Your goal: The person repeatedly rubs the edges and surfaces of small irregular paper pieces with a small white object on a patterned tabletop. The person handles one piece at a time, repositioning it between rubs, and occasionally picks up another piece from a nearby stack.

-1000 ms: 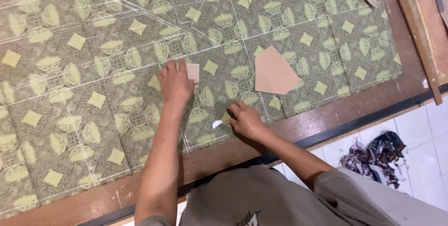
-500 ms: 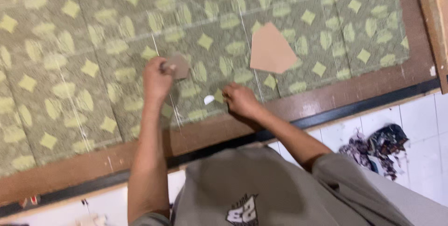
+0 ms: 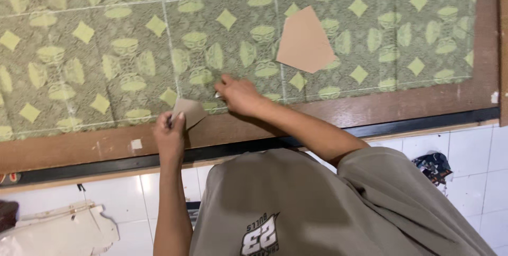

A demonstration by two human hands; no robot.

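Observation:
Green patterned fabric point(image 3: 132, 49) with yellow diamonds and white chalk lines lies spread over a brown wooden table point(image 3: 79, 150). My left hand point(image 3: 169, 137) is over the table's near edge and pinches a small tan cardboard piece point(image 3: 189, 111) just below the fabric's hem. My right hand point(image 3: 241, 96) rests on the fabric's near edge, fingers closed on a small white chalk piece point(image 3: 217, 95) by a chalk line. A larger tan cardboard template point(image 3: 304, 42) lies flat on the fabric, up and to the right of my right hand.
A black strip point(image 3: 423, 121) runs along the table's front edge. White floor tiles point(image 3: 465, 155) show below, with a dark fabric scrap point(image 3: 434, 166) at the right and pale cardboard pieces point(image 3: 58, 229) at the lower left. My grey shirt point(image 3: 317, 208) fills the bottom.
My left hand has pulled back from the fabric to the table's near edge, carrying the small cardboard piece. My right hand stays at the fabric's near edge with the chalk.

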